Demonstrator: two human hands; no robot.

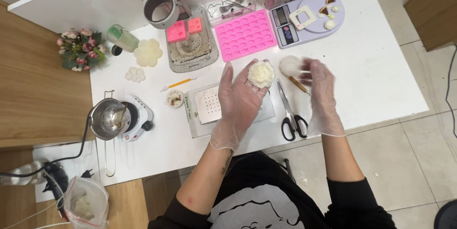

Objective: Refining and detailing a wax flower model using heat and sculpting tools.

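Two gloved hands, left (240, 98) under cream flower (261, 74), above scissors (290, 115).

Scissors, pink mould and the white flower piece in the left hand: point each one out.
scissors (288, 115), head view, on the blades just above the black handles.
pink mould (245, 34), head view, middle of the tray of cavities.
white flower piece (261, 74), head view, centre of its petals, resting on the left hand (240, 100).
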